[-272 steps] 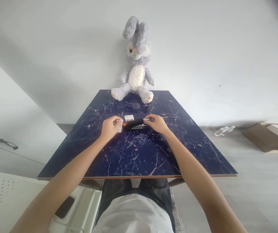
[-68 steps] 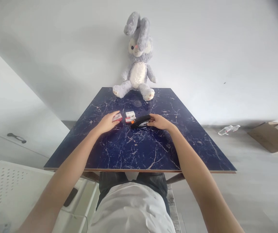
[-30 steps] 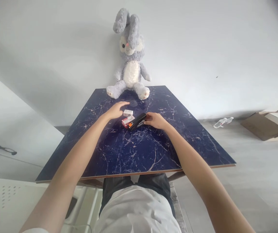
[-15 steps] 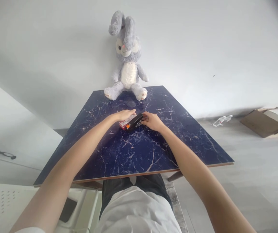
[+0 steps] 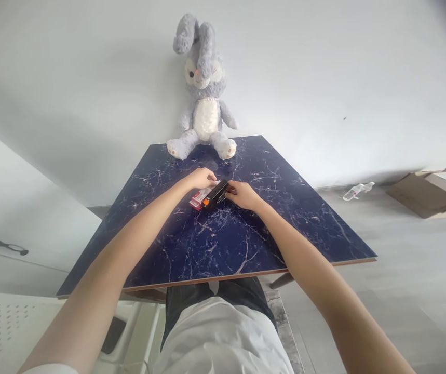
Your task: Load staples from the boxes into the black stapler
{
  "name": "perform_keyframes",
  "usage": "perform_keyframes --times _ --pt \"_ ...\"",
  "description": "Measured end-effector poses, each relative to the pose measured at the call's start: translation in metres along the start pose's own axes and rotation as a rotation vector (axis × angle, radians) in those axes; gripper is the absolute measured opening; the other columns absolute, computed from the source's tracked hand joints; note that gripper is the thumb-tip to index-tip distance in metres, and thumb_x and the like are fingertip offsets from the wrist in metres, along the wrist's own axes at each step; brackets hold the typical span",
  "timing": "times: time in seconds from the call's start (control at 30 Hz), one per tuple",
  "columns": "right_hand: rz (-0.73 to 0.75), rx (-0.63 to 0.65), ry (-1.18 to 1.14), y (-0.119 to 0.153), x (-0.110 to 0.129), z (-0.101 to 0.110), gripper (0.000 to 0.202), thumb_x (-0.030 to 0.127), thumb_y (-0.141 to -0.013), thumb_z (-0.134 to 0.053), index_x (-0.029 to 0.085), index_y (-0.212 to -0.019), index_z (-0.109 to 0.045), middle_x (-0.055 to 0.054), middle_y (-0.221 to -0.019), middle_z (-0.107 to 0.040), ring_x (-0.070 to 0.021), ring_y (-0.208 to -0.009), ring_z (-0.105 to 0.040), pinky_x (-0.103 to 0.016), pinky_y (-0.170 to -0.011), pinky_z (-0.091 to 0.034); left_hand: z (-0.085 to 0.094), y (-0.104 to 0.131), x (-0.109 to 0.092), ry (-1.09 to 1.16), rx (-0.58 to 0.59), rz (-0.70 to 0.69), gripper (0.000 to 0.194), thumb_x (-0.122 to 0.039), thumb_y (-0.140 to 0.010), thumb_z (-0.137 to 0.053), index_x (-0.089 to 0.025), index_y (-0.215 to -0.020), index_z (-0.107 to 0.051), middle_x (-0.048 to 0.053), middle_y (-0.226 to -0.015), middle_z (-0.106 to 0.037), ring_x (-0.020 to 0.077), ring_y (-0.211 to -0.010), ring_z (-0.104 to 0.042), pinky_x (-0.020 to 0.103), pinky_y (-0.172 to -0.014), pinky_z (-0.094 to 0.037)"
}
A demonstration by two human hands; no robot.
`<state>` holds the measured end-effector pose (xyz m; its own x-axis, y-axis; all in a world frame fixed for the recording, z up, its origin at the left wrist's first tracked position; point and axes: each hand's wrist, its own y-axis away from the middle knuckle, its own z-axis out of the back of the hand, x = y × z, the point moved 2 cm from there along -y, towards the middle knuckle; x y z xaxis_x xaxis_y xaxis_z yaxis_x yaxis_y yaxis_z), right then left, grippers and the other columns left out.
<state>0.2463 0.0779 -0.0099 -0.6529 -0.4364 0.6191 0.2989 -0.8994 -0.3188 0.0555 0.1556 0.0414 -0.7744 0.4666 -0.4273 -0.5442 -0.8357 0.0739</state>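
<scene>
On the blue marbled tabletop (image 5: 223,244), a small red-and-white box (image 5: 198,199) lies beside a black stapler-like tool with an orange part (image 5: 216,194). My left hand (image 5: 202,178) is at the far end of the box, its fingers closed against it. My right hand (image 5: 243,195) grips the far right side of the black tool, thumb and fingers curled at its edge. The tool lies slantwise and partly covers the box. Fingertips of both hands are partly hidden behind these things.
A grey plush rabbit (image 5: 206,117) sits at the table's back edge against the wall. On the floor to the right are a clear plastic bottle (image 5: 358,191) and a cardboard box (image 5: 421,195). A white perforated chair (image 5: 4,327) with a dark phone-like object (image 5: 113,335) stands at lower left.
My left hand has drawn back slightly up and left, its fingers curling and uncovering more of the red-and-white box. My right hand stays nearly still on the black tool.
</scene>
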Motion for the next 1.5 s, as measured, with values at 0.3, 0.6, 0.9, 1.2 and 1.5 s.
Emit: perform_keyframes --times 0.3,0.6,0.9,1.2,1.5 --pt "-0.022 -0.018 -0.046 0.001 0.001 -0.005 0.048 0.017 -0.082 -0.066 0.022 -0.128 -0.054 -0.008 -0.115 -0.070 -0.0197 -0.095 -0.070 -0.033 -0.089 -0.055 0.007 0.040 0.009 0.092 0.035 -0.057 0.042 -0.045 -0.093 -0.048 -0.023 -0.122 -0.069 0.007 -0.127 -0.069 0.0246 -0.113 -0.065 0.029 -0.095 -0.048" --pt "-0.060 0.022 -0.128 -0.004 0.004 -0.016 0.065 0.013 -0.077 -0.067 0.021 -0.138 -0.046 -0.008 -0.120 -0.070 -0.0232 -0.104 -0.069 -0.040 -0.099 -0.052 -0.001 0.115 0.040 0.388 0.151 -0.133 0.088 -0.033 -0.073 -0.077 -0.032 -0.151 -0.037 0.005 -0.142 -0.059 0.0263 -0.115 -0.065 0.033 -0.091 -0.052" --pt "0.015 0.097 -0.159 -0.010 0.004 -0.021 0.069 0.008 -0.077 -0.061 0.021 -0.143 -0.041 -0.007 -0.128 -0.067 -0.0196 -0.112 -0.067 -0.036 -0.103 -0.050 -0.030 0.113 0.025 0.334 -0.058 -0.107 0.070 -0.040 -0.069 -0.082 -0.025 -0.134 -0.058 0.004 -0.116 -0.073 0.0269 -0.099 -0.070 0.033 -0.083 -0.053" --pt "-0.053 -0.007 -0.029 -0.002 0.017 -0.014 0.064 0.010 -0.079 -0.058 0.017 -0.141 -0.044 -0.015 -0.129 -0.064 -0.0264 -0.112 -0.065 -0.045 -0.107 -0.045 -0.030 0.119 0.014 0.243 -0.105 -0.092 0.087 -0.045 -0.067 -0.084 -0.025 -0.143 -0.047 0.009 -0.125 -0.069 0.0304 -0.106 -0.067 0.036 -0.086 -0.051" --pt "-0.064 0.043 -0.036 0.005 0.024 -0.010 0.059 0.012 -0.079 -0.057 0.020 -0.136 -0.049 -0.011 -0.122 -0.069 -0.0196 -0.082 -0.071 -0.035 -0.087 -0.056 -0.028 0.133 0.009 0.165 -0.088 -0.103 0.061 -0.051 -0.080 -0.071 -0.025 -0.134 -0.059 0.006 -0.101 -0.074 0.0235 -0.078 -0.068 0.029 -0.066 -0.046"
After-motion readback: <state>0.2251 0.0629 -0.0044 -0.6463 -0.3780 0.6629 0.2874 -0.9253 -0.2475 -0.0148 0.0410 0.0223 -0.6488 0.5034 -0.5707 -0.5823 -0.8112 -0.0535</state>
